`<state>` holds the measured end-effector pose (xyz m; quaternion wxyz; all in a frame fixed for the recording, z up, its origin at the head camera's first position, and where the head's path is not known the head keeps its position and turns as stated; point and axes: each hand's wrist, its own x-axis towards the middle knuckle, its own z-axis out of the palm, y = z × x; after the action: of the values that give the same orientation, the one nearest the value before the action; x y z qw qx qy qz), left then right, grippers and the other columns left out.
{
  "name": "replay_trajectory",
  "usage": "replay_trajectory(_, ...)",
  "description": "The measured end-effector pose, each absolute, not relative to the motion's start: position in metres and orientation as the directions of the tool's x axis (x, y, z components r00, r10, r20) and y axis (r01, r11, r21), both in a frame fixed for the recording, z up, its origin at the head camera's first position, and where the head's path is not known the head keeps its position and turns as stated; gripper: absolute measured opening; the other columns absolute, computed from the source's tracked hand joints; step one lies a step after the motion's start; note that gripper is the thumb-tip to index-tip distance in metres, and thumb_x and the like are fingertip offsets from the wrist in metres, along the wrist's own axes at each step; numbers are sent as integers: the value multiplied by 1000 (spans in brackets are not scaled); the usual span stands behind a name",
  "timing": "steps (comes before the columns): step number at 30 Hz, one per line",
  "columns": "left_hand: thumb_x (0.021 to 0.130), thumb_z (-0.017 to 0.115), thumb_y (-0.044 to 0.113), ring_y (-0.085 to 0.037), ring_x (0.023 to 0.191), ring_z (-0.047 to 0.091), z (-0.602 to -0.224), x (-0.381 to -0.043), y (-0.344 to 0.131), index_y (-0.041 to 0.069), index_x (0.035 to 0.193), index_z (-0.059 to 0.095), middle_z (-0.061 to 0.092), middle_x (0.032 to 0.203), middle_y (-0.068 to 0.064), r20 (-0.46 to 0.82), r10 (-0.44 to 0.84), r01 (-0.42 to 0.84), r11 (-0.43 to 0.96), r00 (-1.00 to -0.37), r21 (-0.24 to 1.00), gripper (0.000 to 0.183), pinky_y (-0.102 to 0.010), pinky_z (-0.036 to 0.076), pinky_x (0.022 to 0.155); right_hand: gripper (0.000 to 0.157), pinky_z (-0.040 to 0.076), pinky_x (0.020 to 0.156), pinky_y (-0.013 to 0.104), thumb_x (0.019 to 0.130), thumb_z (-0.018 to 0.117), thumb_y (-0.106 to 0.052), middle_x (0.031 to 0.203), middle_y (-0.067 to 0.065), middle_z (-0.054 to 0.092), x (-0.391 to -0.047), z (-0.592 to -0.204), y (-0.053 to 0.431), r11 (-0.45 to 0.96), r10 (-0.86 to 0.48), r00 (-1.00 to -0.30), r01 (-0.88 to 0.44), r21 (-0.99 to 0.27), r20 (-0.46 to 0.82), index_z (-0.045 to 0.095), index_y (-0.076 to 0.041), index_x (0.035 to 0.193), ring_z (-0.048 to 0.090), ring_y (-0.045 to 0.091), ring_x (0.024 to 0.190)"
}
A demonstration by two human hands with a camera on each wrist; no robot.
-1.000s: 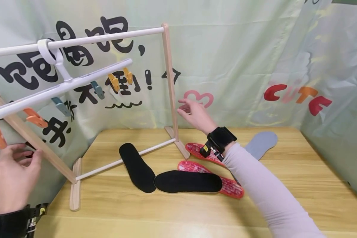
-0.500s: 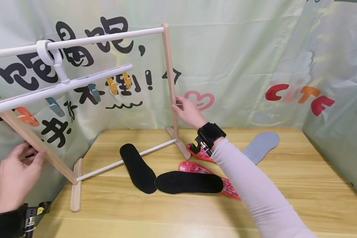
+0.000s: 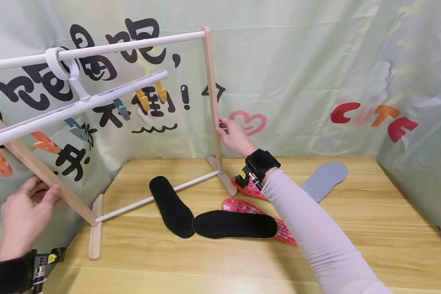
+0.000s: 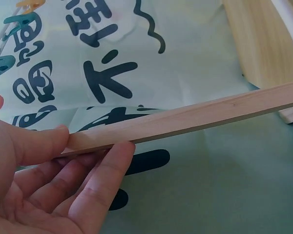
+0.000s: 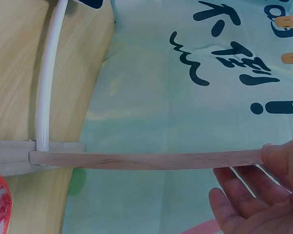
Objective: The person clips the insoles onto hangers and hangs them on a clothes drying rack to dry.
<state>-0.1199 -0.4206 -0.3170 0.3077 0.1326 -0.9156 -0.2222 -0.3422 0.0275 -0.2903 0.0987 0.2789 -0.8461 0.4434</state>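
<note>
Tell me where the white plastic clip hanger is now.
In the head view, the white plastic clip hanger hangs at the upper left, hooked over the white top rod of the pale wooden rack.

Table: light wood
Rack: two wooden feet
Black insoles: two, one across lower rod
Red insoles: two, one partly beneath black
Grey insole: farther right

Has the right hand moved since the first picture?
Yes, the right hand has moved left in the head view, up to the right-side pale wooden post, which it now pinches.
</note>
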Motion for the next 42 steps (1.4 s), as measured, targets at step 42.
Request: replay_trajectory(42,99,54,20,2,91,58,-319,-176,-355,4,129,50,58,109,-11,497,-164,187,792,-852,581,34,-16,51,70,35,52,84,36,101,50,-9,115,19,56,-322,-307,141,294,-332,-847,-511,-808,415,46,1,134,59,31,104)
